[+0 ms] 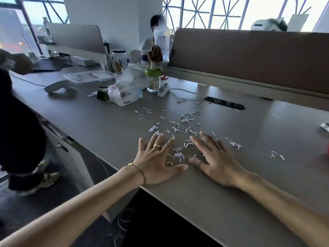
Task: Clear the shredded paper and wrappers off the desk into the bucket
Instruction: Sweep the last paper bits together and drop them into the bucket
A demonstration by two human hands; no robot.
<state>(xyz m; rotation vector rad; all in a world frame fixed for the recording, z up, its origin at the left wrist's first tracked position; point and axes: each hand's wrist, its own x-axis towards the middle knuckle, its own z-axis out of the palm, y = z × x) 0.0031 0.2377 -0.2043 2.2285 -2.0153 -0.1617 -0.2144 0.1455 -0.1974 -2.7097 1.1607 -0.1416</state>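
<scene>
Both hands were flat on the grey counter (pixel 106 125), palms down, fingers spread wide, gripping nothing. The left hand (pixel 158 162) wore a ring and sat just beside the right hand (pixel 214 161), thumbs nearly touching. Shredded paper (pixel 178 127) was scattered between and beyond the fingertips. A wrapper (pixel 324 126) lay way off at the right edge, and a plastic bag (pixel 122 93) sat farther back.

2 hands lie flat on 1 desk (pixel 231 202): the left hand (pixel 156 163) and the right hand (pixel 215 163). The left hand wears 1 ring (pixel 156 145) and 1 bracelet (pixel 138 171). The shredded paper (pixel 178 129) is too many bits to count. There is 1 wrapper (pixel 324 126), 1 jar (pixel 153 80) and 1 plastic bag (pixel 124 93).
</scene>
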